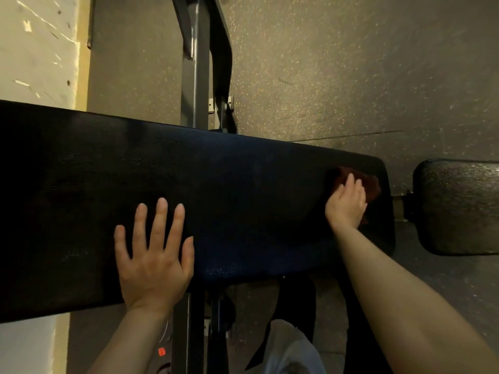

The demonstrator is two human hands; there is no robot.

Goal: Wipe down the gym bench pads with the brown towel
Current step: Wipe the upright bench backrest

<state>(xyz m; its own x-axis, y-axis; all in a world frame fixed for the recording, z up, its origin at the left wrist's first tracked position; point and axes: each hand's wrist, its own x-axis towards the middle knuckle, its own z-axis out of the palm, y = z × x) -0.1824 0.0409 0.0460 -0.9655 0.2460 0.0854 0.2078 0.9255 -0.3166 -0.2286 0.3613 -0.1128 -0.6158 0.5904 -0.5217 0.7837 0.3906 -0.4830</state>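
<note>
The brown towel [363,184] lies bunched at the right end of the long black bench pad [216,190], mostly covered by the right hand [347,202]. That hand presses down on the cloth, its fingers [349,183] laid over it and bent slightly; whether they grip the cloth or only press it cannot be told. The left hand [155,255] rests flat on the pad's near edge, fingers straight and spread, holding nothing. A second, shorter black pad [456,206] sits just beyond the towel's end, apart from the long one across a narrow gap. A grey steel frame [195,76] runs beneath. The floor [351,63] is dark speckled rubber; a pale scuffed wall [35,49] stands at left. A small orange label [161,351] near the left wrist is unreadable.
</note>
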